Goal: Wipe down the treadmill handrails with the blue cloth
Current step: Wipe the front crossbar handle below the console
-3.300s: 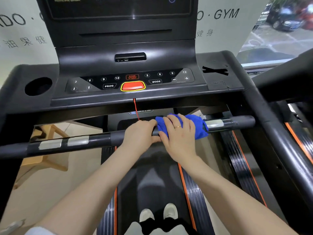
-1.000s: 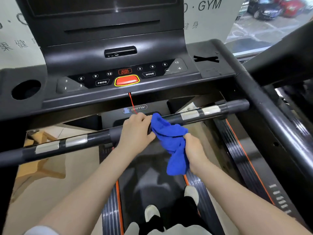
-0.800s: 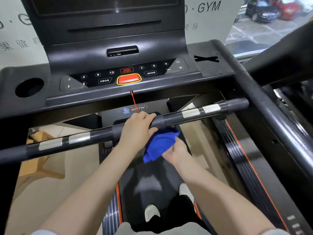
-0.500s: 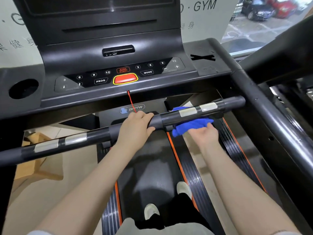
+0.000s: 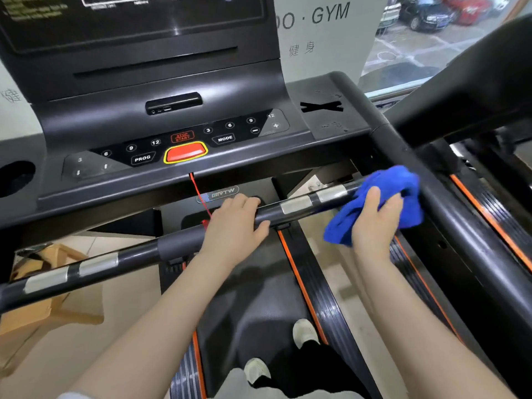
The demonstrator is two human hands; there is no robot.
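Right hand point(image 5: 374, 223) presses blue cloth point(image 5: 400, 180) on handrail point(image 5: 296, 204); left hand point(image 5: 234, 226) grips it

Two bare forearms, left hand point(image 5: 236, 226) and right hand point(image 5: 374, 223) ungloved, pale sleeve edge at seven o'clock, white shoes point(image 5: 305, 332) at six o'clock, dark trousers

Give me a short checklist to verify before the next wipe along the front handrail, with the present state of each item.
1. Blue cloth held by right hand: ok.
2. Cloth touching the front handrail at its right end: ok.
3. Left hand steadying the bar at its middle: ok.
4. Left hand lies in the cloth's way toward the left: not ok.
5. Red safety cord away from the cloth: ok.
6. Bar already clean: cannot tell.
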